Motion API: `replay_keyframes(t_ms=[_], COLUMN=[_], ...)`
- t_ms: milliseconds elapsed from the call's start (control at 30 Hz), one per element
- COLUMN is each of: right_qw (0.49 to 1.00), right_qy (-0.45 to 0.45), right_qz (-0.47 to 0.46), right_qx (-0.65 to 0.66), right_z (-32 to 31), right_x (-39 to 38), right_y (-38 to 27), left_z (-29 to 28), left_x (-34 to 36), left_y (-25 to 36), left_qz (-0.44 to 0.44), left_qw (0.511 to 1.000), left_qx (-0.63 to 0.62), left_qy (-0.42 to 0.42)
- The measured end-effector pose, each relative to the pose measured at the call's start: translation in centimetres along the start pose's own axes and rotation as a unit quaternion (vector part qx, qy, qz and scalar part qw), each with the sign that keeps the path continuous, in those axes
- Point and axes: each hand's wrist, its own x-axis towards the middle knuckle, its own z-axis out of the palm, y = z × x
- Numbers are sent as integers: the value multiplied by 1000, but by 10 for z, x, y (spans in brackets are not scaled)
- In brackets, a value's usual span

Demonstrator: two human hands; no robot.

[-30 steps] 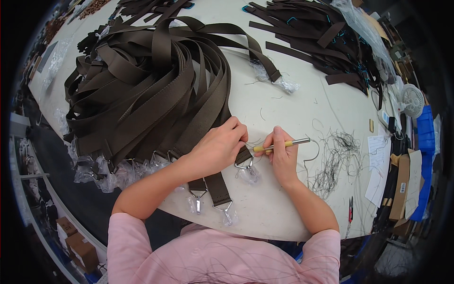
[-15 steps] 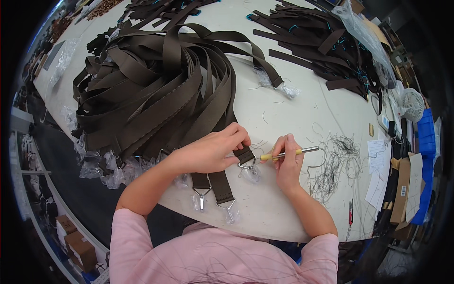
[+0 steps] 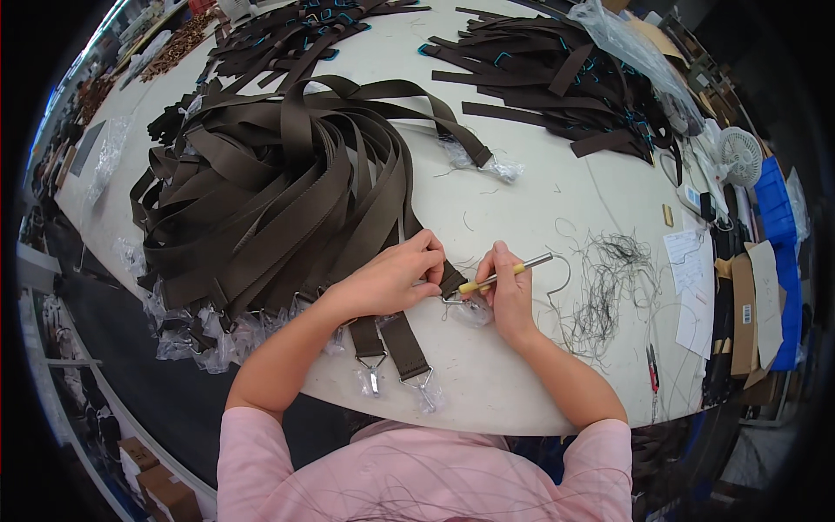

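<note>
My left hand (image 3: 393,277) pinches the end of a dark brown webbing strap (image 3: 451,278) near the table's front edge. A metal buckle in clear plastic wrap (image 3: 472,311) hangs at that strap's end. In my right hand (image 3: 513,304) is a slim pen-shaped tool (image 3: 532,263) with yellow and silver parts, held between thumb and fingers. Its yellow end points left and lies at the strap end; whether it touches cannot be made out. Two more strap ends (image 3: 403,346) with wrapped metal hooks lie just below my left hand.
A large heap of brown straps (image 3: 278,191) fills the table's left side. Shorter dark straps with blue-edged rings (image 3: 557,78) lie at the back. Loose thread scraps (image 3: 609,287), red-handled snips (image 3: 653,369), papers (image 3: 687,278) and a small white fan (image 3: 739,157) are on the right.
The tool's yellow end has come left, onto the strap end, with my right hand moving left. My left hand still grips the strap. The whole view has shifted slightly.
</note>
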Motion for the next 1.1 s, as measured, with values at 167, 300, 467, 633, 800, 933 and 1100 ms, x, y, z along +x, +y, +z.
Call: replay_keyframes(t_ms=[167,300,467,633,800,933,1100], right_qw=[999,998,998,999,1000,999,1000], right_qy=[28,48,32,16,-24,-35,-4], right_qz=[-10,1,6,7,2,5,3], right_qx=[30,50,61,39,-3,-21,7], right_z=[-4,-11,-10,-5,-5,1,-5], right_x=[0,1,1,1,1,-1,2], right_y=[7,5,2,2,5,1,4], left_z=[11,19,22,21,16,10,5], left_x=[6,3,6,8,8,7,2], left_y=[5,15,3,3,1,-9,4], left_qz=[-99,-96,-88,-106,-102,-95,-102], left_qw=[992,986,987,986,989,991,992], left_qx=[-19,87,73,41,2,-36,1], left_qy=[71,102,111,120,109,87,78])
